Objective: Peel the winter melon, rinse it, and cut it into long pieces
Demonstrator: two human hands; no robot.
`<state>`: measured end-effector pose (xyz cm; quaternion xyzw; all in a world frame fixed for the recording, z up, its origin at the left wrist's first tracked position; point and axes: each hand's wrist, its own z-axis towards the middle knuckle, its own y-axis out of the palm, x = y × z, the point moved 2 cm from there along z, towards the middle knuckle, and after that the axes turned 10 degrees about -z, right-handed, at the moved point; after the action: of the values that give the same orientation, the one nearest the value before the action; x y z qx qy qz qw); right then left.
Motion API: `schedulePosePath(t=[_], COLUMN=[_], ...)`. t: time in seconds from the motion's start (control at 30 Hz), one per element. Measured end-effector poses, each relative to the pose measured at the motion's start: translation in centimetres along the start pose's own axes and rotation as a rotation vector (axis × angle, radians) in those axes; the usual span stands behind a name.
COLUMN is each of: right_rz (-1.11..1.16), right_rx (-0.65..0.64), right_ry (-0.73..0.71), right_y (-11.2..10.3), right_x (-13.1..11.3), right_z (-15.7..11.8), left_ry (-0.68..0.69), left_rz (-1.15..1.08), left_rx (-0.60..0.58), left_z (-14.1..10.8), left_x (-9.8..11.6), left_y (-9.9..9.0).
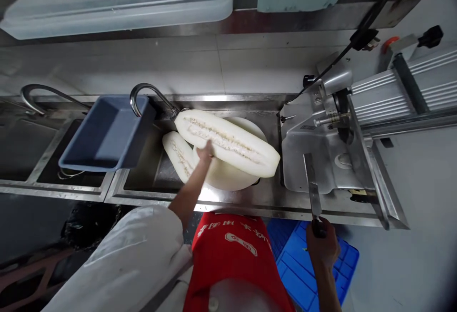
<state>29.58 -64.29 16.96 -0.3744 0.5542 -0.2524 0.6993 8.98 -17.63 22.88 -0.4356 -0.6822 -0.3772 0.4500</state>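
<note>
A long winter melon half (228, 143) lies cut side up, its pale flesh and seedy core showing. It rests across a round white board (228, 176). My left hand (205, 152) grips its near edge, fingertips on the cut face; the underside of the grip is hidden. To the left, a second melon half (178, 155) leans over the sink, partly behind the first. Off to the right, my right hand (323, 243) is wrapped round the dark handle of a knife (313, 188), its blade pointing away from me beside the slicing machine.
A metal slicing machine (321, 145) stands on the counter's right end. At left, a blue-grey basin (103, 133) sits over the sinks below curved taps (150, 88). Above hangs a shelf with a translucent tub (143, 12). A blue crate (300, 274) lies on the floor.
</note>
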Motion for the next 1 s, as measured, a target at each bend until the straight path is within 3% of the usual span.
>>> schedulePosePath(t=[0.1,0.13,0.2,0.3,0.43,0.63,0.77,0.87,0.93,1.0], right_rz=[0.039,0.046,0.052,0.057,0.069,-0.059,-0.117,-0.128,-0.140,-0.173], right_rx=[0.018,0.011,-0.020,-0.079,-0.198,-0.349,-0.322,-0.248,-0.188,-0.170], right_ry=[0.053,0.067,0.091,0.123,0.140,-0.002,-0.209,-0.410,-0.555,-0.688], right_y=[0.1,0.0,-0.1,-0.5,-1.0,-0.5,0.3,0.9,1.4,2.1], right_x=[-0.5,-0.5,-0.6,-0.2,0.5,-0.5,-5.0,-10.1,-14.1,-18.3], right_z=[-0.9,-1.0,-1.2,-1.4,-1.7,0.1,3.4,5.9,6.9,7.0], left_ry=[-0.286,-0.299,-0.286,-0.247,-0.235,-0.194,-0.229,-0.285,-0.324,-0.323], left_rz=[-0.041,-0.091,-0.142,-0.128,-0.077,-0.015,0.004,0.039,0.060,0.056], left_rx=[-0.091,-0.084,-0.056,-0.007,0.029,0.008,-0.032,-0.165,-0.237,-0.242], left_z=[-6.9,-8.7,-10.9,-11.7,-10.8,-11.6,-14.3,-15.6,-14.9,-12.6], left_x=[-6.3,-7.7,-9.2,-9.0,-7.7,-7.0,-8.9,-10.6,-10.8,-9.7], left_y=[2.5,3.1,4.2,4.5,2.1,-4.6,-7.6,-9.0,-9.8,-10.5])
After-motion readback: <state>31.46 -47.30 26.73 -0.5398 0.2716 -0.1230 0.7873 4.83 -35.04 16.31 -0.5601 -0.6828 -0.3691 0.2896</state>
